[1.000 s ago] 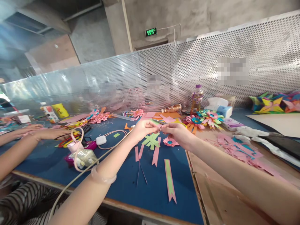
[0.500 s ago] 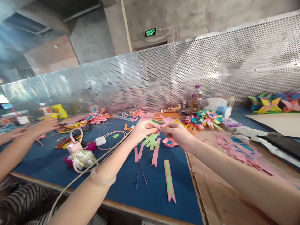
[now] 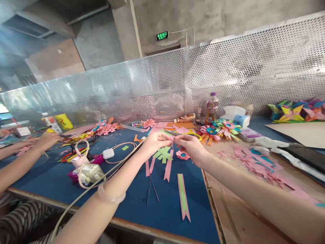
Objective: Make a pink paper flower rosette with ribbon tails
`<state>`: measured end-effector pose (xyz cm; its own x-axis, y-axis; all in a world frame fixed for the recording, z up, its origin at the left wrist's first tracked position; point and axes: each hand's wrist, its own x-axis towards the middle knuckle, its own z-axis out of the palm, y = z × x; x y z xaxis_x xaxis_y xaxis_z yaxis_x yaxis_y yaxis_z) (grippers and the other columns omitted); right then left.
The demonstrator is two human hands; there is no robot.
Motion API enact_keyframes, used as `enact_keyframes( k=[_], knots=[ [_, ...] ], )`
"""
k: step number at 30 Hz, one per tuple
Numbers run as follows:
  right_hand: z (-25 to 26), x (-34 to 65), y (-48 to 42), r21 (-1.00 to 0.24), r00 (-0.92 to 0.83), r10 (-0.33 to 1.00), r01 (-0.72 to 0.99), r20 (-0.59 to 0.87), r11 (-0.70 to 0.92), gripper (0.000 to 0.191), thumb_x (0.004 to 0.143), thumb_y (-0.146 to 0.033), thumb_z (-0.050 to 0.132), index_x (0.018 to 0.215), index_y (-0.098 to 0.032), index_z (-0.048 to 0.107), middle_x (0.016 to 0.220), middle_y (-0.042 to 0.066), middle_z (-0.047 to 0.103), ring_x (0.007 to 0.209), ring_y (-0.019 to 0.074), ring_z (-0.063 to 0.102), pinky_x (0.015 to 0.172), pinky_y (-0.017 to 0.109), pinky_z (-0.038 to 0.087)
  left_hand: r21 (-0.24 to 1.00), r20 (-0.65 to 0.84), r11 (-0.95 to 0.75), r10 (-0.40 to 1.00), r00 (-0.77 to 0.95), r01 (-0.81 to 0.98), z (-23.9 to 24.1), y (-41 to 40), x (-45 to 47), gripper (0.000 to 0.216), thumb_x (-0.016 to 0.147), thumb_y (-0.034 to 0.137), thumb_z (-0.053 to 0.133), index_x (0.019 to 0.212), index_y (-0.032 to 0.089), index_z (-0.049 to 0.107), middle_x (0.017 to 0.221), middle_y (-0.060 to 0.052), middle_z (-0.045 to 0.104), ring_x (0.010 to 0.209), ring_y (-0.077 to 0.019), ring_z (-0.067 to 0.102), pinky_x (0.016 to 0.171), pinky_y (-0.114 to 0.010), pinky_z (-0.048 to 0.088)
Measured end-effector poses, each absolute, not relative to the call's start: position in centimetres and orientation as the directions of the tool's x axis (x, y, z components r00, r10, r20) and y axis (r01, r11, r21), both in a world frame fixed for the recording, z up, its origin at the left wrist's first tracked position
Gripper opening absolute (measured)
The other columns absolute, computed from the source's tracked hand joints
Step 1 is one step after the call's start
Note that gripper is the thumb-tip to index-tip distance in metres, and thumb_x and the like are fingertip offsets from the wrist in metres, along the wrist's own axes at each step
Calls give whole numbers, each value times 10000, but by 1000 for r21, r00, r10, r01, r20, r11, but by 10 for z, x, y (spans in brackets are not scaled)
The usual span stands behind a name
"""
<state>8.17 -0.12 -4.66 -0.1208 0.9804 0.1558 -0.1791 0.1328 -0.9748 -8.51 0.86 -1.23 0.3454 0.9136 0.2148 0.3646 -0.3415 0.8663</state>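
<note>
My left hand [image 3: 156,141] and my right hand [image 3: 191,145] meet above the blue table mat [image 3: 63,179], both pinching a small pink paper piece [image 3: 174,137] between fingertips. Just beneath them lie a green cut paper shape [image 3: 164,153], a small pink paper flower [image 3: 182,155] and pink paper strips [image 3: 168,165]. A pink and green ribbon-shaped strip [image 3: 183,196] lies nearer to me. A clear bangle [image 3: 111,194] sits on my left wrist.
Another person's arms [image 3: 22,152] work at the far left. A pink charger with cables [image 3: 86,167], finished paper flowers [image 3: 220,128], a drink bottle [image 3: 212,107], tissue boxes [image 3: 237,115] and pink scraps [image 3: 256,164] on the wooden board surround me. A perforated metal screen [image 3: 228,74] backs the table.
My hands stay pinched together, shifted only slightly. The other person's hand at the left has moved back toward the far left edge.
</note>
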Motion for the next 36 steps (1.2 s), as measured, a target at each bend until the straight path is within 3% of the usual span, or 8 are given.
enact_keyframes(
  k=[10,25,29,36],
  knots=[
    [-47,79,-4,-973,-109,980,-182,163,142,186,652,-319,650,728,-159,592,716,31,590,640,110,498,489,207,372,886,211,-327,915,344,327,-12,8,-81,193,653,201,700,819,124,637,789,-76,702,776,-184,651,717,-293,484],
    [-44,75,-8,-979,-76,980,-107,183,174,182,649,-316,623,721,-153,583,657,8,563,585,99,499,477,204,374,871,219,-348,907,360,347,-17,11,-82,264,657,231,694,894,128,642,836,-93,700,812,-200,650,749,-316,492],
    [-42,74,-9,-983,-49,983,-54,177,175,180,678,-316,587,741,-148,579,681,9,557,574,92,492,475,199,378,872,225,-341,917,330,352,-15,11,-83,266,657,244,696,895,140,637,828,-84,699,787,-195,647,675,-281,484],
    [-41,72,-15,-991,-93,987,34,128,131,249,689,-377,596,710,-129,600,634,12,559,433,56,393,368,186,291,888,246,-327,932,266,324,-15,13,-87,274,685,273,675,933,165,632,855,-63,699,808,-184,639,699,-279,458]
  ],
)
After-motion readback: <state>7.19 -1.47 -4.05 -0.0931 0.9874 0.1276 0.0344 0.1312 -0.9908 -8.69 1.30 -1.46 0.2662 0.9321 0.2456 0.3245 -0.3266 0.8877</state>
